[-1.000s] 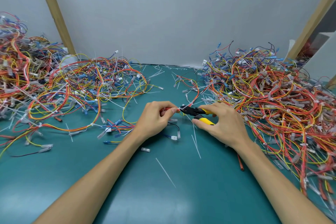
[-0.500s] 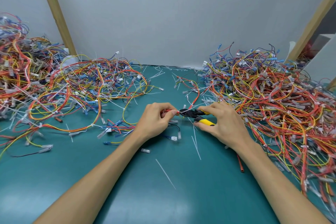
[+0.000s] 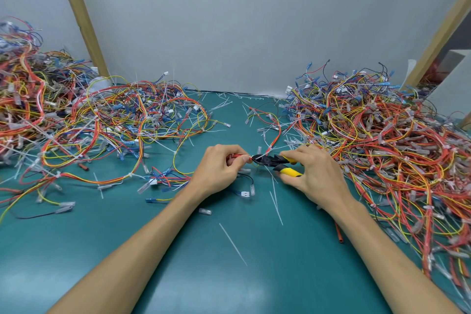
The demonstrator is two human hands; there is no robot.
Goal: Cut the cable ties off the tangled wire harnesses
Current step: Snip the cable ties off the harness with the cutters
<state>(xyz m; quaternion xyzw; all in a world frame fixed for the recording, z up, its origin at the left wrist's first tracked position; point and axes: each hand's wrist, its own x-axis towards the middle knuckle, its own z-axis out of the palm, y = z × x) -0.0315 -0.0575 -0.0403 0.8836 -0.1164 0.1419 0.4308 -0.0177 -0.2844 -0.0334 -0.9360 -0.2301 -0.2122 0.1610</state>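
Note:
At the middle of the green table, my left hand (image 3: pixel 221 168) pinches a small red and yellow wire harness (image 3: pixel 274 140) that trails up and to the right. My right hand (image 3: pixel 314 174) grips yellow-handled cutters (image 3: pixel 276 163). Their black jaws point left and meet the harness right at my left fingertips. Whether a cable tie lies between the jaws is too small to tell.
A large tangle of wire harnesses (image 3: pixel 382 135) fills the right side of the table (image 3: pixel 229 275). Another spread heap (image 3: pixel 114 122) covers the left, with a taller pile (image 3: pixel 20 79) at the far left. Cut white ties (image 3: pixel 233 243) and loose connectors (image 3: pixel 205 211) lie near my arms. A grey wall closes the back.
Both hands have stayed nearly in place; the cutters' jaws moved slightly left, closer to my left fingertips on the harness.

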